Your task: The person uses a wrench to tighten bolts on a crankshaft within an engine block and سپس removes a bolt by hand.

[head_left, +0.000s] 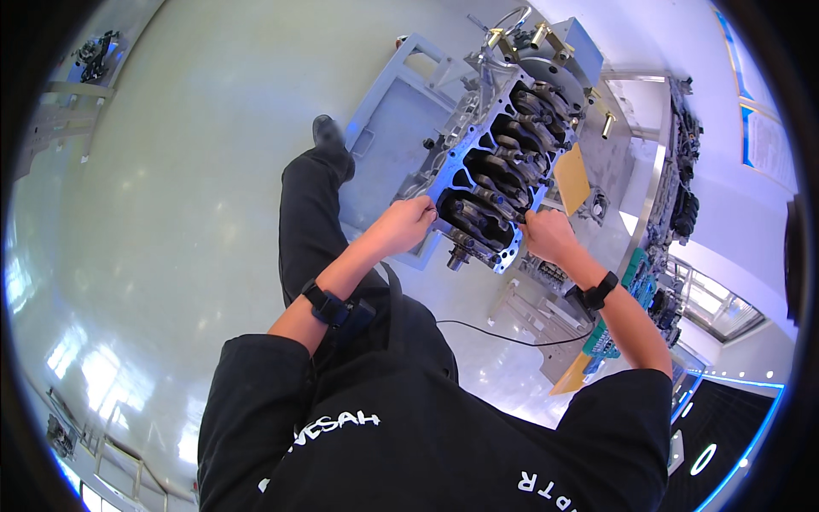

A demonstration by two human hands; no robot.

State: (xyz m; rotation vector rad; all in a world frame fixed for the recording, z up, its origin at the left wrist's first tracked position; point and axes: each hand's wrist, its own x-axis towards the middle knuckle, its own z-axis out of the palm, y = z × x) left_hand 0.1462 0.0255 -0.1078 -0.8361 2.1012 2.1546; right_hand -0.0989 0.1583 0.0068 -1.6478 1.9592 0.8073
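Note:
An engine block (461, 157) is held on a stand with its open underside facing up, and the crankshaft (503, 162) shows inside. My left hand (406, 225) is closed at the near left edge of the block, fingertips pressed together against the rim. Across the opening, my right hand (550, 235) is curled shut at the near right edge, close to the last crankshaft cap. What either hand pinches is too small or hidden behind the fingers. The crankshaft's nose (458, 256) sticks out of the block's near end, between my hands.
The grey stand (375, 107) reaches out left of the block, near my foot. Along the right runs a bench with engine parts (682, 192) and a green tool tray (633, 271). A yellow board (573, 177) lies beside the block. A black cable (520, 342) hangs before me.

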